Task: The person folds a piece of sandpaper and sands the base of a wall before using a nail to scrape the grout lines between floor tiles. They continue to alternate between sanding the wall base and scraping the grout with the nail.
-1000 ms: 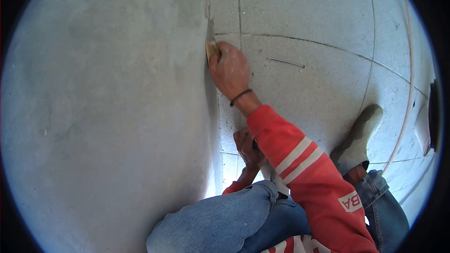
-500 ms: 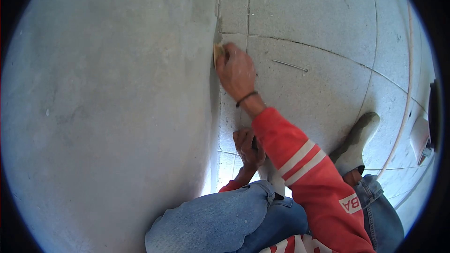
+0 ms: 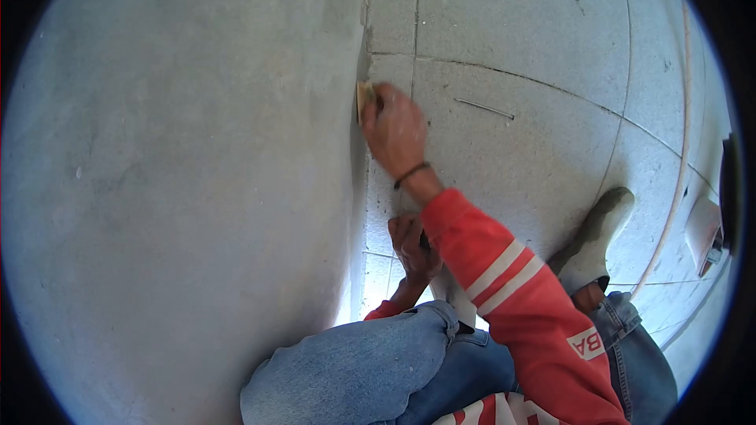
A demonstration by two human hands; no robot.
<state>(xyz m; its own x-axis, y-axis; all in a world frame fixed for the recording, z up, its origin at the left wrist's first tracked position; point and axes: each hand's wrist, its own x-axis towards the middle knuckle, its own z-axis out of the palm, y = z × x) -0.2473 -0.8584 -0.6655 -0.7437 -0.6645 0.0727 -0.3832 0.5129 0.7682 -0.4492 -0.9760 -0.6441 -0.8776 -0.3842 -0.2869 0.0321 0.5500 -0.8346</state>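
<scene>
My right hand (image 3: 394, 130) is closed on a small flat, tan-yellow piece (image 3: 363, 102), whose exact kind I cannot make out. The piece's edge is against the foot of the smooth grey wall (image 3: 197, 149), where it meets the floor. Nearer to me, my left hand (image 3: 413, 248) has its fingers curled beside my knee. Something dark shows at its palm, too hidden to name. A thin metal rod (image 3: 484, 109) lies on the tiled floor (image 3: 520, 31), to the right of my right hand.
A pale hose or cable (image 3: 682, 157) runs along the floor at the right. Beyond it are a whitish object (image 3: 701, 228) and a dark one (image 3: 732, 193) at the view's edge. My shoe (image 3: 598, 236) stands on the tiles at the lower right.
My right hand has moved slightly toward me along the foot of the wall, with the tan-yellow piece in it. The left hand has stayed almost in place.
</scene>
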